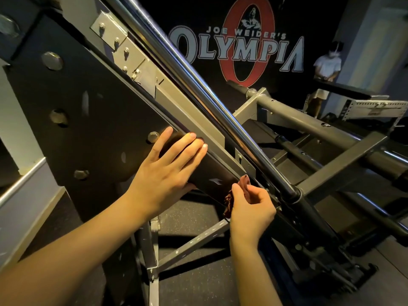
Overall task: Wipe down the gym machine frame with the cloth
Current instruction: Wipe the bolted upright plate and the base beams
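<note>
The gym machine frame [189, 115] runs diagonally from upper left to lower right: a grey steel beam with a shiny chrome guide rod [220, 111] beside it and a black bolted plate [88, 107] on its left. My left hand [167, 173] lies flat with fingers spread on the black plate's edge, holding nothing. A small dark red-brown cloth [229, 199], bunched up, is pinched in my right hand [249, 208] and pressed against the lower edge of the black plate, close to the rod's collar.
Grey cross tubes [309, 122] of the machine spread to the right. A perforated brace [194, 241] crosses under the plate above the speckled rubber floor [194, 217]. A person in a white shirt [326, 65] stands far back right by a black logo wall.
</note>
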A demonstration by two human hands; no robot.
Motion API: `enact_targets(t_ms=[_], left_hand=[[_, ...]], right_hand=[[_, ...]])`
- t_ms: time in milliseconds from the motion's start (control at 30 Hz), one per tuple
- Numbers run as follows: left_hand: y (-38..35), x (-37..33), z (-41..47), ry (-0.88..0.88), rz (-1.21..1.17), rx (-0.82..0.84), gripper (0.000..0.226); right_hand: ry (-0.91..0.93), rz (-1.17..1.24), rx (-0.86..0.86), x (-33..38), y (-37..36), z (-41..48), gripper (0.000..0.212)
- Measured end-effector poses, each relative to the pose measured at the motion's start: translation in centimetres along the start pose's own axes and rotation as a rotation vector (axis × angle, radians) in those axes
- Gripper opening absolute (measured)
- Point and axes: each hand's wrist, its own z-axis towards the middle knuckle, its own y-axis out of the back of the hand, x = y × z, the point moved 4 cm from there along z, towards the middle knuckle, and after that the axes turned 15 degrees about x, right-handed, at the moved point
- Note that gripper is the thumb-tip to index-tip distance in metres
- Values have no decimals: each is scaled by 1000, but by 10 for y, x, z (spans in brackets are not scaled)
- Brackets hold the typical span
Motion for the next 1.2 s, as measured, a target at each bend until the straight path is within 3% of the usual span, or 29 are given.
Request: enact_targets(t_ms=[267,467,600,800,967,1100,1200], left_hand=[[-2,1,-1,-6,-3,2,82],[-2,0,-1,-15,4,3,83],[-2,0,-1,-15,6,11,81],[-1,2,0,-18,-19,1,79],[-1,0,0,-9,-6,13,83],[3,-1,0,0,-4,22,78],[6,0,-1,-20,4,71,78]], right_hand=[[162,-76,124,-2,8,-4,36],[78,-139,124,-17,10,-1,24],[49,-65,106,-3,-5,-4,42],[262,-285,241,16,-26,-18,24],[89,-217,59,2,6,-7,23],[244,-256,231,26,-41,-21,17],[343,-386,304,25,-32,-18,16]])
